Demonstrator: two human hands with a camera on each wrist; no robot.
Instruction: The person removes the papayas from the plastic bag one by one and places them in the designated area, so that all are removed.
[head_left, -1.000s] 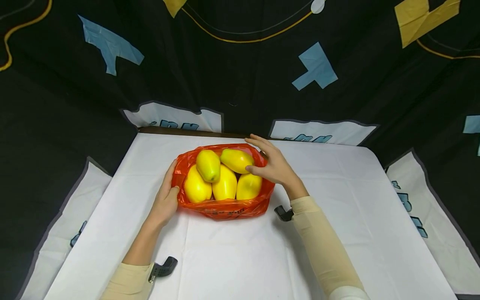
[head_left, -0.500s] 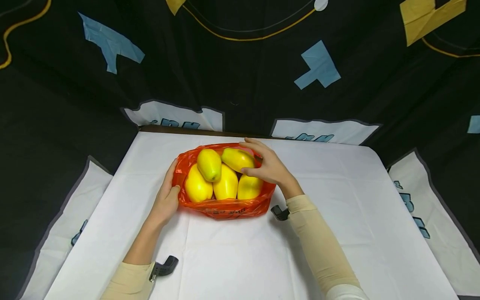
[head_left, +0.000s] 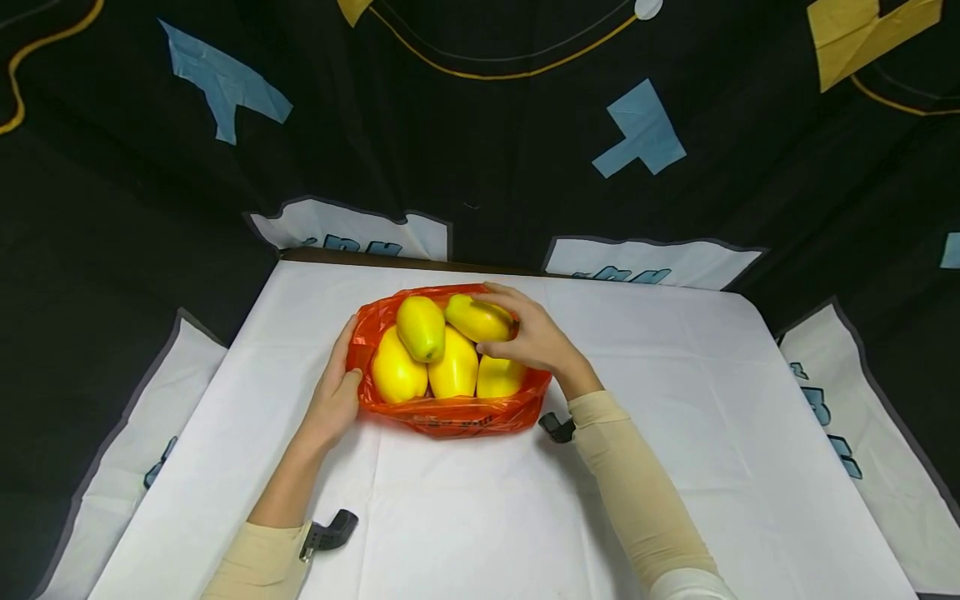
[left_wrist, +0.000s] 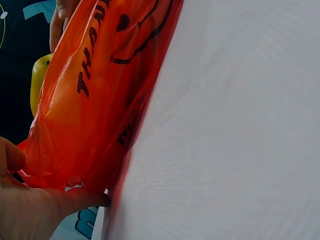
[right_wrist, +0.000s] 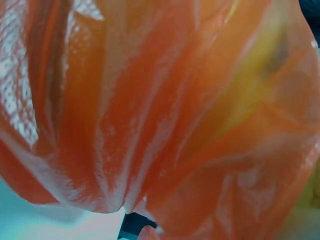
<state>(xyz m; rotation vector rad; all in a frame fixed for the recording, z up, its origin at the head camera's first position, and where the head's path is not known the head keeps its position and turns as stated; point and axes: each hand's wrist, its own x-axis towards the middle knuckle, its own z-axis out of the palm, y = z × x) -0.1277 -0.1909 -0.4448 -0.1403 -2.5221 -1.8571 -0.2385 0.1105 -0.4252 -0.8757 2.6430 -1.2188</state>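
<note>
A red plastic bag (head_left: 450, 423) with a wide mouth stands on the white table, several yellow mangoes inside. My left hand (head_left: 333, 387) grips its left side; in the left wrist view, thumb and fingers pinch the printed plastic. Over the bag's right side, my right hand (head_left: 528, 333) curls its thumb and fingers around the upper right mango (head_left: 476, 318), partly covering it. Next to that lies another mango (head_left: 421, 328), on top of the lower ones. The right wrist view is mostly filled by crinkled bag plastic (right_wrist: 150, 100), and the hand's grip is hidden there.
A white cloth covers the table (head_left: 465, 517) around the bag. Behind it hangs a black curtain (head_left: 480, 150) with blue and yellow patches. Black wrist mounts (head_left: 330, 531) stick out from both sleeves.
My right hand has moved left and slightly down onto the upper right mango, its fingers closing around it. My left hand keeps its place on the bag.
</note>
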